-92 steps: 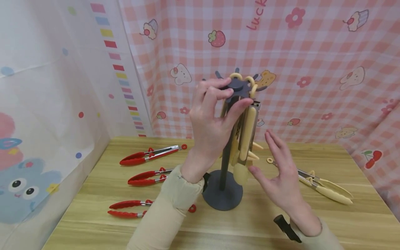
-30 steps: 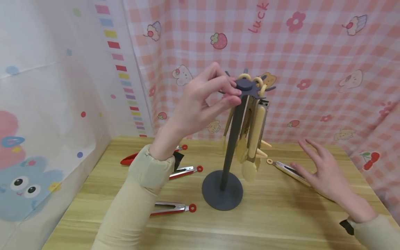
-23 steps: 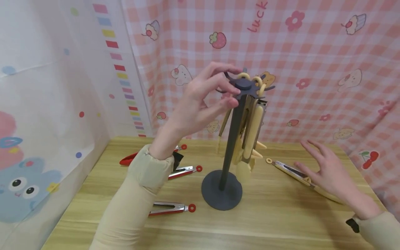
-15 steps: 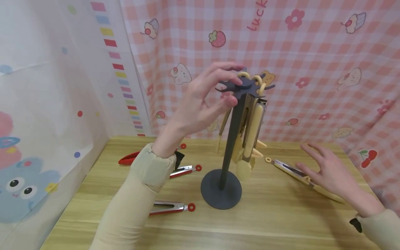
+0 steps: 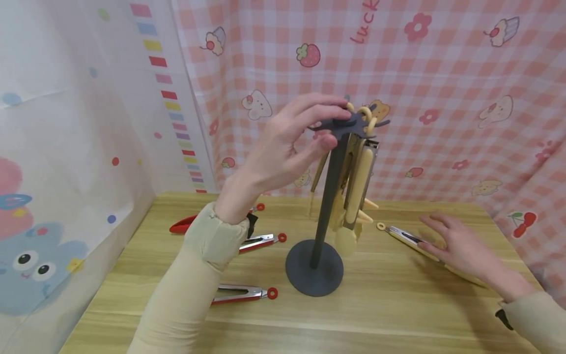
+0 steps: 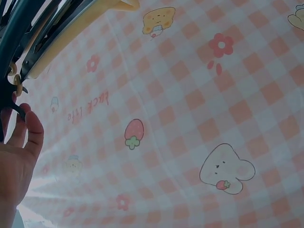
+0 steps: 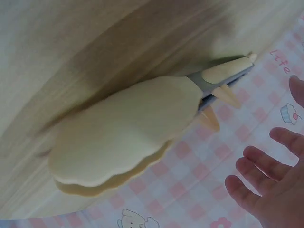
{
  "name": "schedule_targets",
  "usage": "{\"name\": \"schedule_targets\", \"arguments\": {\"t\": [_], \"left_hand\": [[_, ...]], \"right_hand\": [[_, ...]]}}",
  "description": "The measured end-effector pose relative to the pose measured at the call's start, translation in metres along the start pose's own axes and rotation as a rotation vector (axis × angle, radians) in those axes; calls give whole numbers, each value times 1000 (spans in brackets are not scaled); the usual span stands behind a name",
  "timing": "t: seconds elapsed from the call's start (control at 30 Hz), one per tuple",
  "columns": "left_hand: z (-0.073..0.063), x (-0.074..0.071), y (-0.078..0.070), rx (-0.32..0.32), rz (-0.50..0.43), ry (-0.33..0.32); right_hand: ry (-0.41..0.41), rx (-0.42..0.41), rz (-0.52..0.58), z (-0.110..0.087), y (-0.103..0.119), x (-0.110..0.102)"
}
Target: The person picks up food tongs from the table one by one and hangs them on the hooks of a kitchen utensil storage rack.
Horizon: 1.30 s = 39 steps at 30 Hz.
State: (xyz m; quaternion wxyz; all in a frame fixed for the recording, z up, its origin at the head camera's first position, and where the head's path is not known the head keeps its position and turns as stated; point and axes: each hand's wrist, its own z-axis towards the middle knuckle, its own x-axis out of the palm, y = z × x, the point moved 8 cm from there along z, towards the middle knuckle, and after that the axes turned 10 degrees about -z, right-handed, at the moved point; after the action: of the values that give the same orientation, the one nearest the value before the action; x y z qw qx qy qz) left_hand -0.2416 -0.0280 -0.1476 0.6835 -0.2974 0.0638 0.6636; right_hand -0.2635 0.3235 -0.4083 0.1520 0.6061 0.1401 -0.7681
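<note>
My left hand (image 5: 278,147) holds the hooked top (image 5: 342,129) of a dark grey utensil stand (image 5: 329,201), fingers curled over it and thumb at the near side. Several yellow-handled tongs (image 5: 361,184) hang by their rings from its hooks. In the left wrist view, the fingers of the left hand (image 6: 16,166) bend around the hooks. At right, my right hand (image 5: 464,248) hovers over yellow tongs (image 5: 404,238) lying on the table, partly hidden beneath it. The right wrist view shows these tongs (image 7: 123,130) apart from the spread fingers of the right hand (image 7: 278,190).
Red tongs (image 5: 240,293), another red pair (image 5: 262,242) and a third red pair (image 5: 182,225) lie at left, partly behind the left sleeve (image 5: 185,275). The stand's round base (image 5: 314,275) rests on the wooden table (image 5: 376,319). A checked curtain (image 5: 274,69) hangs behind.
The left hand has shifted over the stand's top, and the hooked top has turned slightly. My right hand has moved away from the hanging tongs to above the yellow tongs lying at right, lowering slightly.
</note>
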Motion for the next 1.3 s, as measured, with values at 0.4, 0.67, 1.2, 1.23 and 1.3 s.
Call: {"name": "schedule_targets", "arguments": {"t": [0.4, 0.67, 1.2, 1.23, 1.3], "left_hand": [[-2, 2, 1, 12, -65, -46], [-2, 1, -1, 34, -73, -82], [-3, 1, -3, 38, -76, -124], [-3, 1, -3, 38, -71, -127], [-4, 1, -4, 37, -63, -134]], "right_hand": [[71, -62, -5, -4, -4, 24], [131, -51, 24, -7, -9, 37], [174, -20, 29, -8, -16, 49], [172, -19, 26, -8, -16, 49], [165, -18, 21, -8, -16, 48]]}}
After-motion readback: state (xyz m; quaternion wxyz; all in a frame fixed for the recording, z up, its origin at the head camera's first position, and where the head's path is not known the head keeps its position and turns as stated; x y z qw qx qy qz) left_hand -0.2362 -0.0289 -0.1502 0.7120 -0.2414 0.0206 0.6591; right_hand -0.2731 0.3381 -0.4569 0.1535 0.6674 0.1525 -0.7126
